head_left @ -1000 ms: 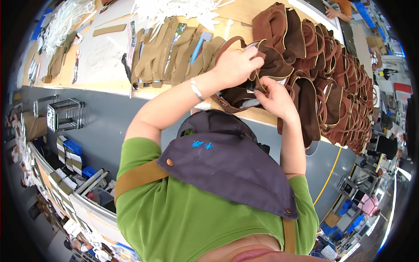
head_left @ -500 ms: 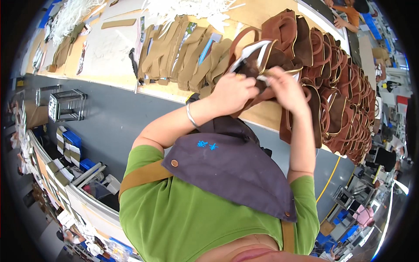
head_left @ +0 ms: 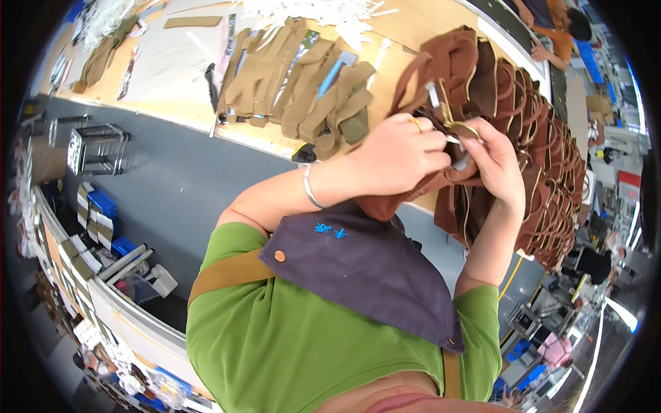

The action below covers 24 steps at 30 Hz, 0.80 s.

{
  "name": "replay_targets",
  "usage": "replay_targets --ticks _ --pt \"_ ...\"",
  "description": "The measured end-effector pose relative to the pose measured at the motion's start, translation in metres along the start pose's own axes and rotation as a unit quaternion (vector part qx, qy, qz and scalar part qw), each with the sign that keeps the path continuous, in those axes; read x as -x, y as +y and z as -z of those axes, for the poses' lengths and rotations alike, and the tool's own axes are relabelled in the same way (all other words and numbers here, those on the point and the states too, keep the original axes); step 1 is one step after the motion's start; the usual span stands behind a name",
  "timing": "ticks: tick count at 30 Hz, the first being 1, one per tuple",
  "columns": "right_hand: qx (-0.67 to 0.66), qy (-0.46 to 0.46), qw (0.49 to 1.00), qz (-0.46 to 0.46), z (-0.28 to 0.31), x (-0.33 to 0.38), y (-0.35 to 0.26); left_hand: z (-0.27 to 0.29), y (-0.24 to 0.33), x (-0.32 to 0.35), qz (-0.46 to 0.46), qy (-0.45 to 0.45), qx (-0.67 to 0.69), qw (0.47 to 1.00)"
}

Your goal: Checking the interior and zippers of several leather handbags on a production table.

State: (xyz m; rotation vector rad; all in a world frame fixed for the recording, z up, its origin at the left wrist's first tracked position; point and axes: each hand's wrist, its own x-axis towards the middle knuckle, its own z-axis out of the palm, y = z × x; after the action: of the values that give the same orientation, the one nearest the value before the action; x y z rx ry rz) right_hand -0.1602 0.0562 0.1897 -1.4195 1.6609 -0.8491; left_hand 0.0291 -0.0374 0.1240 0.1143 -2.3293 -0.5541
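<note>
A brown fabric bag [head_left: 385, 205] with a looped handle lies at the table's near edge, its opening edged by a gold-toothed zipper [head_left: 445, 104]. My left hand [head_left: 406, 157], wearing a ring, has its fingers curled closed over the bag's opening. Just right of it, my right hand [head_left: 497, 164] pinches a bent end of the gold zipper between thumb and forefinger. Some white material shows beneath the fingertips. What lies inside the bag is mostly hidden by my hands.
Many similar brown bags [head_left: 544, 155] are lined up along the table to the right. Olive-brown strips [head_left: 296, 86] lie in a bundle to the left, with white strips [head_left: 310, 15] behind. A metal stool [head_left: 96, 148] stands on the floor. Another person [head_left: 559, 43] is across the table.
Both hands have moved to the right and slightly nearer with the bag. The right hand, blurred before, now pinches the zipper end, and the zipper's gold teeth face up more.
</note>
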Motion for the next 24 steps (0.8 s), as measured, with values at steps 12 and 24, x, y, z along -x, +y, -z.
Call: replay_targets --ticks 12,24 --pt "-0.018 0.006 0.995 -0.102 0.002 0.003 0.046 0.007 -0.094 0.075 0.517 -0.171 -0.050 0.837" --pt "-0.007 0.005 0.996 -0.092 -0.003 -0.006 0.044 -0.102 -0.109 0.176 0.433 -0.132 -0.261 0.853"
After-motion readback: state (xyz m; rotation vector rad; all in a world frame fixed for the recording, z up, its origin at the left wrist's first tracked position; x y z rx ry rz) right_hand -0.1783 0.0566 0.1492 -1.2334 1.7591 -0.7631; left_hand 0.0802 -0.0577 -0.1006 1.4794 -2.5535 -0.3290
